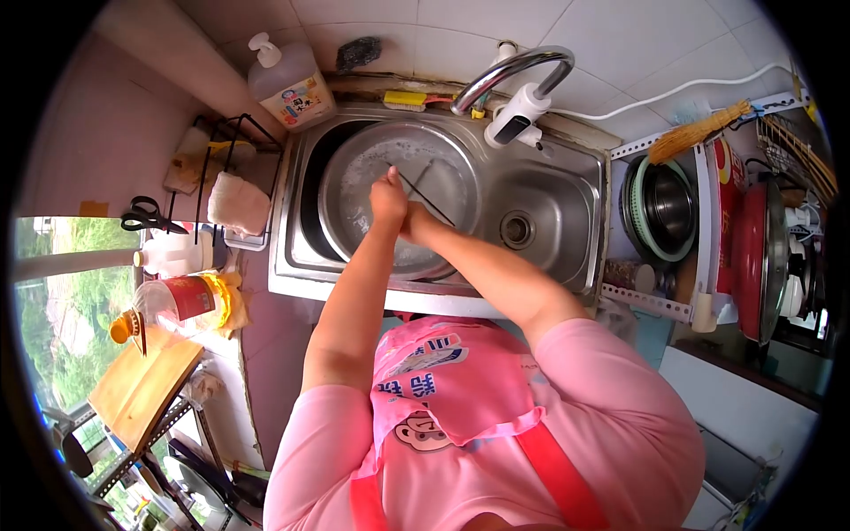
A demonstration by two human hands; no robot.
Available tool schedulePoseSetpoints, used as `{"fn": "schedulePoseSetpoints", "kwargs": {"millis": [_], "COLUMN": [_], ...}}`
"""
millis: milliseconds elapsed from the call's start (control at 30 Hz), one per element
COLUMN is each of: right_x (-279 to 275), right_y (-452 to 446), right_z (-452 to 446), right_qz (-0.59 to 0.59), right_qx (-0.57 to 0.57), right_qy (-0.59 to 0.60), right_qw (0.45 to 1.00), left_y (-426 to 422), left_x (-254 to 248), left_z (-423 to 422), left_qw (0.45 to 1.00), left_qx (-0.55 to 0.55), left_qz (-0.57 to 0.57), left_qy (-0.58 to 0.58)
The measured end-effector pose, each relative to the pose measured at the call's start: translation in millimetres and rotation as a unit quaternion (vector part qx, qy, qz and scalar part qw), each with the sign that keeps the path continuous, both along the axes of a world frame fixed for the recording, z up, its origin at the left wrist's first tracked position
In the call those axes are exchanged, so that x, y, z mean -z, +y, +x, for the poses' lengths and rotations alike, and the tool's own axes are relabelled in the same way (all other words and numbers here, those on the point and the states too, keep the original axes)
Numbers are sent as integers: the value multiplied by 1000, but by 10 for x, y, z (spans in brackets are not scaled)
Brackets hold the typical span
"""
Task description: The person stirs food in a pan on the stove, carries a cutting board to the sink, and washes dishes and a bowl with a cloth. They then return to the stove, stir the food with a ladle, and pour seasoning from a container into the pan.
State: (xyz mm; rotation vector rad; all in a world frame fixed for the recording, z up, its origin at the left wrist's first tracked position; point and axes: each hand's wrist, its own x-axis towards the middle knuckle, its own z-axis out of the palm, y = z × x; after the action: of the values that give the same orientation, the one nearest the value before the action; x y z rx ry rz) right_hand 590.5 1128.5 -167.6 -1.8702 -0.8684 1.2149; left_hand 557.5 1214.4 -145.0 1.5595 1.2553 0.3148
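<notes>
Left hand (pixel 388 200) closed, seemingly on dark stick (pixel 428 202); right hand (pixel 420 223), opening and hold unclear; basin (pixel 335 184) at twelve o'clock likely catches drips.

white tiled wall (pixel 646 40), bright window (pixel 78 310)

Open room over right basin (pixel 560 190), faucet (pixel 526 108) behind, right forearm (pixel 496 265) across near corner

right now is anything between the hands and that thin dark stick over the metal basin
Nothing visible: the left hand and right hand are close together right at the dark stick, over the metal basin.
</notes>
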Motion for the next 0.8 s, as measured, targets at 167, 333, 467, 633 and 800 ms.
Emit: {"fn": "schedulePoseSetpoints", "kwargs": {"millis": [167, 333, 467, 633, 800], "right_x": [-348, -700, -1143, -1546, -1592], "right_y": [-30, -224, -420, -448, -263], "right_z": [33, 184, 492, 407, -45], "right_qz": [-40, 223, 212, 206, 246], "right_qx": [-117, 69, 71, 245, 162], "right_qy": [-185, -13, 206, 355, 564], "right_qw": [975, 972, 953, 878, 771], "left_y": [-101, 131, 194, 257, -84], "left_x": [-168, -524, -1007, -1456, -1966], "left_z": [-154, -485, -743, -705, -228], "left_qw": [984, 838, 759, 683, 414], "left_qx": [-31, -65, -11, -52, 103], "left_qz": [-106, -331, -403, -410, -534], "left_qy": [-137, -429, -511, -602, -730]}}
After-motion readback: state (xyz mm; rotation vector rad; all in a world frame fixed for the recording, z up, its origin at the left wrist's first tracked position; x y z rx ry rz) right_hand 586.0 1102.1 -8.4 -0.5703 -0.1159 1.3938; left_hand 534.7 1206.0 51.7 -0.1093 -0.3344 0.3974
